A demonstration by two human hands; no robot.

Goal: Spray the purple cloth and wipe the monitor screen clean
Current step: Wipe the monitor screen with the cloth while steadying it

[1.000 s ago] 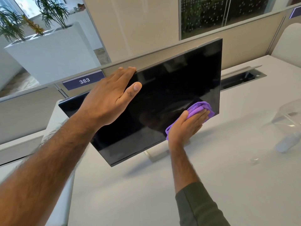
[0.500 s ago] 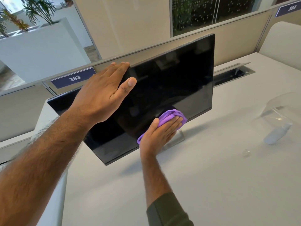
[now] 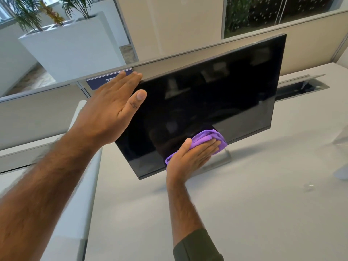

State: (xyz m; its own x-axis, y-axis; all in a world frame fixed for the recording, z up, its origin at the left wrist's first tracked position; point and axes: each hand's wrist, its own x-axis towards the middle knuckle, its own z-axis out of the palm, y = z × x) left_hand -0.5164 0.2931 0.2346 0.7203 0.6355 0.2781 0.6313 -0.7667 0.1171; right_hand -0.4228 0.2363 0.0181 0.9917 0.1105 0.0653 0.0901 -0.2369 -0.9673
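A black monitor (image 3: 216,95) stands tilted on a white desk, its screen dark and reflective. My left hand (image 3: 111,110) grips the monitor's top left corner, fingers over the upper edge and thumb on the front. My right hand (image 3: 190,157) lies flat on the purple cloth (image 3: 209,138) and presses it against the lower part of the screen, near the bottom bezel. The folded cloth sticks out above and to the left of my fingers. Behind my right hand stands the silver monitor stand (image 3: 222,159).
A clear plastic spray bottle (image 3: 341,166) lies at the right edge of the white desk (image 3: 263,213). An open cable slot (image 3: 301,87) sits behind the monitor. A beige partition (image 3: 47,113) with a blue number sign (image 3: 105,81) runs along the back.
My right hand slid the cloth left along the lower screen, then back a little to the right. My left hand kept its hold on the top left corner. The view shifted.
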